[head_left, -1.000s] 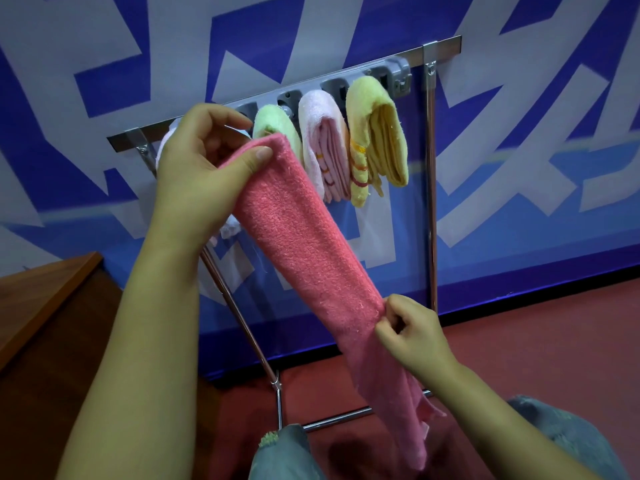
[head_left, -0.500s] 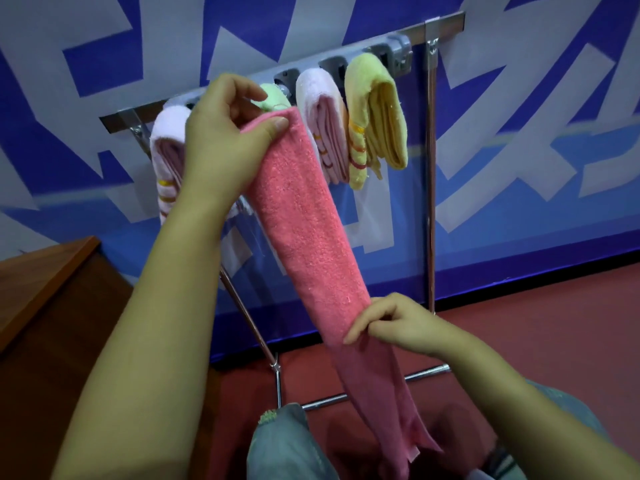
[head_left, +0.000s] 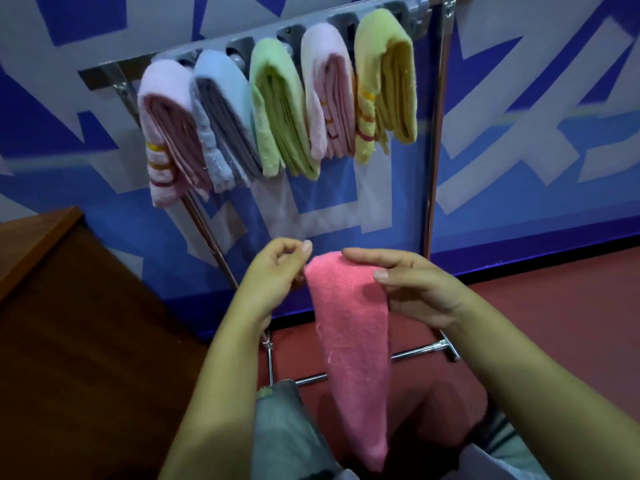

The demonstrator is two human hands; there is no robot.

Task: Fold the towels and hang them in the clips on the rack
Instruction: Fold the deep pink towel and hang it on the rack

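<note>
A coral-pink towel (head_left: 349,341) hangs folded in half in front of me, its fold at the top and its ends down by my knees. My right hand (head_left: 415,289) holds the fold, fingers over the top and thumb on the front. My left hand (head_left: 273,275) is curled against the towel's upper left edge, with its lower fingers tucked behind the cloth. Above, the grey clip bar (head_left: 242,46) of the rack carries a striped pale pink towel (head_left: 166,133), a blue towel (head_left: 221,123), a green towel (head_left: 277,109), a pink towel (head_left: 329,91) and a yellow towel (head_left: 384,74). One clip (head_left: 415,8) at the right end holds nothing.
A brown wooden table (head_left: 34,244) stands at the left. The rack's chrome right post (head_left: 436,133) and base bar (head_left: 415,351) stand on red floor before a blue-and-white wall. My jeans-clad knee (head_left: 287,427) is just below the towel.
The coral towel came down from rack height and now hangs doubled. My right hand rose from its middle to the fold, and my left hand dropped from the rack to the towel's left edge.
</note>
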